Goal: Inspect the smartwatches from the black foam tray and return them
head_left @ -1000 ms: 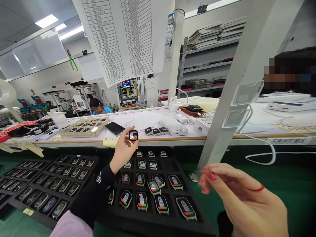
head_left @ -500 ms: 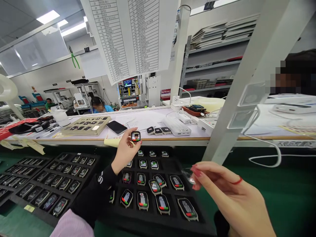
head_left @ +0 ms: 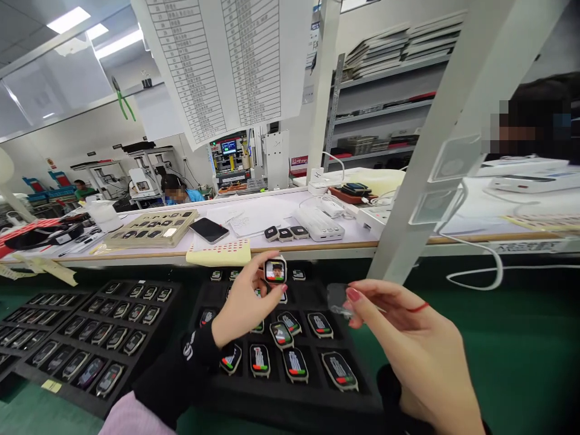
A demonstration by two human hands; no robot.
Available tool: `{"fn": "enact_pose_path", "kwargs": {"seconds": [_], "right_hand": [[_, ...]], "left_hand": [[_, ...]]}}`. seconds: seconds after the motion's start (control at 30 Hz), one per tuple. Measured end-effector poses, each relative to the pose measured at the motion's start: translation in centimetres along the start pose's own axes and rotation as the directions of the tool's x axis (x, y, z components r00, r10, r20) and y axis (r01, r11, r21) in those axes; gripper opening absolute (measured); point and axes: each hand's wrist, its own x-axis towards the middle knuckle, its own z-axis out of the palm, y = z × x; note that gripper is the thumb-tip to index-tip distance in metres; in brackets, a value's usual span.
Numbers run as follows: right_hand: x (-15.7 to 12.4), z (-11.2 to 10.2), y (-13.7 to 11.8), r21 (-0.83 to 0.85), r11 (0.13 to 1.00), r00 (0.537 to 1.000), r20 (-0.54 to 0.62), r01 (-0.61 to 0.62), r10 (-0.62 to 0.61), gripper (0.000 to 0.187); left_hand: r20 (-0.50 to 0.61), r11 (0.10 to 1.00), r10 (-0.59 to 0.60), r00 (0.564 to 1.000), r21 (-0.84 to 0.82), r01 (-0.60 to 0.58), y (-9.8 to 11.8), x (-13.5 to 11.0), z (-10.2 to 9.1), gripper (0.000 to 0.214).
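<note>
Left hand: here it is, the left hand (head_left: 239, 301), thumb and fingers gripping the lit watch (head_left: 275, 271) by its edges, screen turned back toward the wearer.
Lit watch: up in the air, seen over the far part of the black tray (head_left: 263, 402) and just in front of the counter (head_left: 267, 208); a picture glows on its screen, coloured strip along the bottom.
Right hand: over to the right hand (head_left: 408, 344), thumb and fingers pinched together on a small clear piece (head_left: 338, 298), held out over the tray's right side, well apart from the watch.
Tray pockets: rows of watches here, several screens alight with red and green, and one loose watch (head_left: 281, 335) lies tilted, overlapping its neighbour (head_left: 291, 322).
Left flank: side trays (head_left: 79, 396), also black, with watches lined up row on row.
Counter top: a dark phone (head_left: 209, 230) lies near yellow paper (head_left: 220, 254) at the front edge; three small devices (head_left: 284, 234) sit side by side, just beside a white box (head_left: 324, 225); a beige tray (head_left: 145, 243) is off to the left.
Overhead: a printed sheet (head_left: 222, 66) hangs above the counter.
Right flank: a slanting white post (head_left: 421, 175), and beyond it a co-worker (head_left: 548, 103) with dark hair.
</note>
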Motion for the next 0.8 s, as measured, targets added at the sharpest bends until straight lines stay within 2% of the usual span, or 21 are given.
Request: {"fn": "enact_pose_path", "kwargs": {"seconds": [0.1,0.33,0.57,0.8], "right_hand": [[-0.1,0.4,0.2,0.018,1.0,1.0,0.028,-0.002,0.002,0.027],[-1.2,2.5,0.1,0.052,0.997,0.983,0.177,-0.049,0.039,0.028],[-1.5,3.5,0.8,0.063,0.998,0.988,0.154,-0.01,0.0,0.027],[-1.5,3.4,1.1,0.083,0.997,0.987,0.159,-0.005,-0.008,0.023]], "left_hand": [[0.078,0.999,-0.034,0.996,-0.001,0.034,0.7,-1.5,0.9,0.058],[0.055,0.994,0.035,0.998,0.099,-0.04,1.1,-2.3,1.4,0.06],[0.044,0.981,0.134,0.99,0.139,-0.139,0.9,-2.5,1.3,0.058],[0.054,0.98,0.142,0.988,0.132,-0.148,0.8,-2.5,1.3,0.056]]}}
